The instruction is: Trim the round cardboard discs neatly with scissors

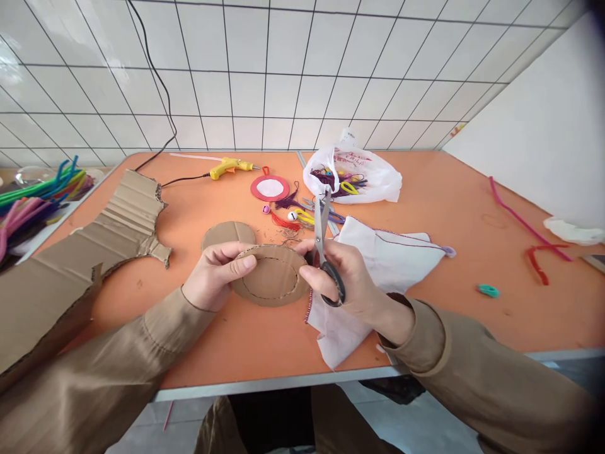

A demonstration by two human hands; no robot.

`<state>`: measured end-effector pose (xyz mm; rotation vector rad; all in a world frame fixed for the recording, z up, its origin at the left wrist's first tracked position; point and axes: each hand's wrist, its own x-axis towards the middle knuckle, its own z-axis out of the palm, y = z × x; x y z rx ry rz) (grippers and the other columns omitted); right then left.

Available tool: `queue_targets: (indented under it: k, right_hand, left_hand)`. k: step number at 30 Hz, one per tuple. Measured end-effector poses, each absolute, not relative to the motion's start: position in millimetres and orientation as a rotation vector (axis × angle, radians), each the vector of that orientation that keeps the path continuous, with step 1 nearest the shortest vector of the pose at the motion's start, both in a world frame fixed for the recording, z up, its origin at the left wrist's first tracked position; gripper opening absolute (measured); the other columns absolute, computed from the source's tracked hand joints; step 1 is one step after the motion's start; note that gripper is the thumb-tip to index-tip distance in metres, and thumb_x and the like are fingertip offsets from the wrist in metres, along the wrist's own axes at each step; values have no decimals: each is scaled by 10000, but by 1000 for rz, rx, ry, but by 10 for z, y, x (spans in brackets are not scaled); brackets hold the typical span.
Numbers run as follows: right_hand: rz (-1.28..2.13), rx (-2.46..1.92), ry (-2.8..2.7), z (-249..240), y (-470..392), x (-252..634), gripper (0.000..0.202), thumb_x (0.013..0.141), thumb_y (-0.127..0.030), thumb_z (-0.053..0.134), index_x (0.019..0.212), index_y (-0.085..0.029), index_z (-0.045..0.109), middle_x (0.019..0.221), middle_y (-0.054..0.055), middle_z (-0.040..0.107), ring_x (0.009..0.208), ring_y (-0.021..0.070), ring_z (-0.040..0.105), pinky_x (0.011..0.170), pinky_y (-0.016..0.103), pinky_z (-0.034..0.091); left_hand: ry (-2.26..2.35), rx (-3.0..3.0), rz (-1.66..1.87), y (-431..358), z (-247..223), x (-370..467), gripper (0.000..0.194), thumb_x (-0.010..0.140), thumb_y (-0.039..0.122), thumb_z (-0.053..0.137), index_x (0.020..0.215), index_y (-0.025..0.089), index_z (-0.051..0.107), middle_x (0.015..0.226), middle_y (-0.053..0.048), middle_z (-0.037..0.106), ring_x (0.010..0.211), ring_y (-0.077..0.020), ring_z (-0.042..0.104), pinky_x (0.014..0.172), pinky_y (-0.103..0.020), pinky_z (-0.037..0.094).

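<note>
Orange table: lay under everything, its front edge nearest me, so my work sat within easy reach.
Cardboard sheet: spread along my left, its edge scooped out, probably where round pieces came away; off to that side it left my hands room.
White cloth: lay rumpled on the right, partly beneath my right forearm.
Plastic bag: sat at the back, its mouth towards me, perhaps so the cords inside could be reached.
Right hand: my fingers were closed on the scissors, fingertips also near the disc's edge, likely to steady it.
Left hand: pinched the disc's left rim, thumb in front and fingers behind, apparently to show its face.
Cardboard disc: hung between my hands, above the table, an inner circle marked on it; drawn or cut, I couldn't tell.
Scissors: pointed away from me, blades slightly parted, presumably to clear the cardboard.
Glue gun: rested behind, corded, out of my way.
</note>
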<state>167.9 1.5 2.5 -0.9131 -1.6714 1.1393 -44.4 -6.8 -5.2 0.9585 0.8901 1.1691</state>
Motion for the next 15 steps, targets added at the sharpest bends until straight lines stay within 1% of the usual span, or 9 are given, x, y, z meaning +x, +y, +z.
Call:
queue_targets:
  k: [3, 8, 11, 15]
  right_hand:
    - [1081, -955, -1625, 31, 24, 1688, 69, 745, -248, 662, 765, -255, 596, 596, -45, 489, 539, 131, 432, 498, 280, 381]
    - [1076, -995, -1476, -11, 73, 1698, 51, 772, -291, 663, 792, -263, 625, 718, -17, 565, 650, 161, 503, 622, 317, 419]
    - [1061, -1037, -1475, -29, 93, 1698, 37, 766, -282, 662, 795, -269, 643, 707, -15, 557, 650, 170, 498, 621, 327, 408]
    - [1028, -1037, -1520, 12, 89, 1697, 60, 741, -269, 673, 788, -271, 635, 696, -13, 553, 651, 173, 497, 627, 332, 421]
  left_hand:
    - [871, 991, 1075, -67, -42, -438, 278, 610, 417, 898, 763, 200, 812, 729, -41, 780, 674, -199, 700, 667, -315, 545]
    - [865, 1031, 926, -64, -87, -442, 269, 659, 386, 877, 823, 184, 808, 835, -68, 800, 787, -231, 732, 779, -362, 576]
    - [890, 1047, 950, -64, -68, -431, 269, 660, 388, 873, 831, 191, 808, 821, -65, 800, 807, -237, 732, 803, -370, 576]
    - [925, 1219, 1012, -79, 36, -410, 253, 685, 393, 844, 818, 184, 795, 798, -62, 788, 826, -255, 719, 797, -374, 576]
